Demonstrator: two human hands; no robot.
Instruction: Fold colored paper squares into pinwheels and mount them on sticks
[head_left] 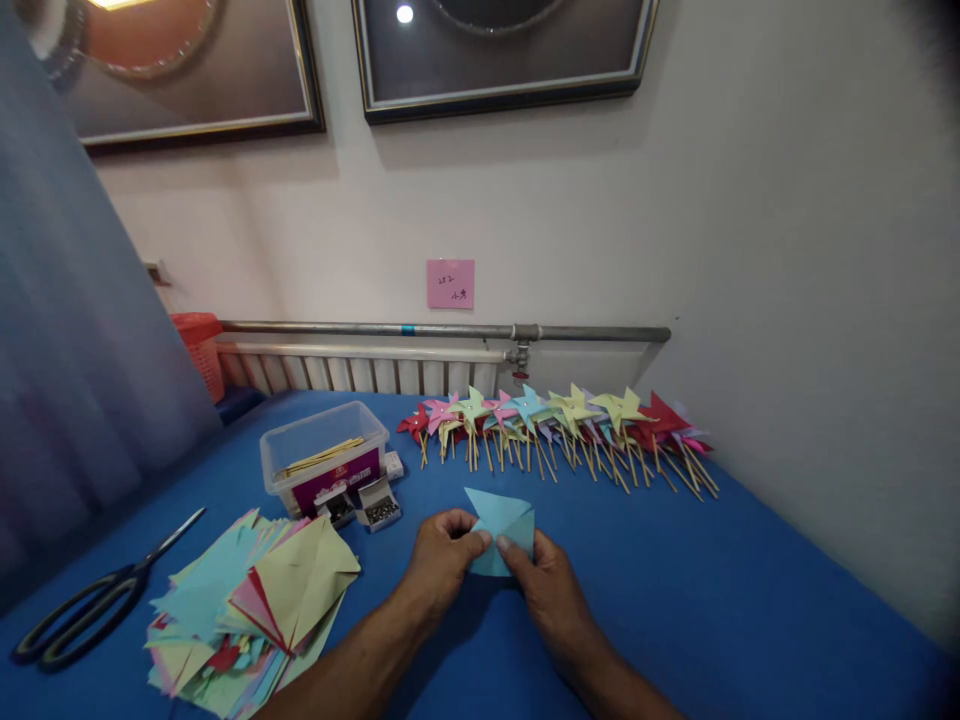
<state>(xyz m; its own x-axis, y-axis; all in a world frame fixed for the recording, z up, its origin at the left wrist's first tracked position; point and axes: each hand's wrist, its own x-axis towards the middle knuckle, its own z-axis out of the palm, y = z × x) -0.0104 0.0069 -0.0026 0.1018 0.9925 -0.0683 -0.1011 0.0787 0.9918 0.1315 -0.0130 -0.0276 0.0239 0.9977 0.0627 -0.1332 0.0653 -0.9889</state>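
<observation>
A light blue paper square (504, 512) is held up above the table between my two hands, one of its corners pointing up to the left. My left hand (444, 552) pinches its left side, thumb on the near face. On the right side, my right hand (551, 590) grips it the same way, thumb pressed near the middle. The fingers behind the paper are hidden. To the left lies a loose pile of coloured paper squares (300, 580). Small open boxes of metal pins (380, 510) sit beyond my left hand.
Finished paper pinwheels (574, 408) on sticks lie in a row along the back. A clear plastic tub (325, 455) holds thin wooden sticks. Black-handled scissors (105, 605) rest at the left of the blue table (720, 610). A radiator pipe (450, 329) runs along the wall behind.
</observation>
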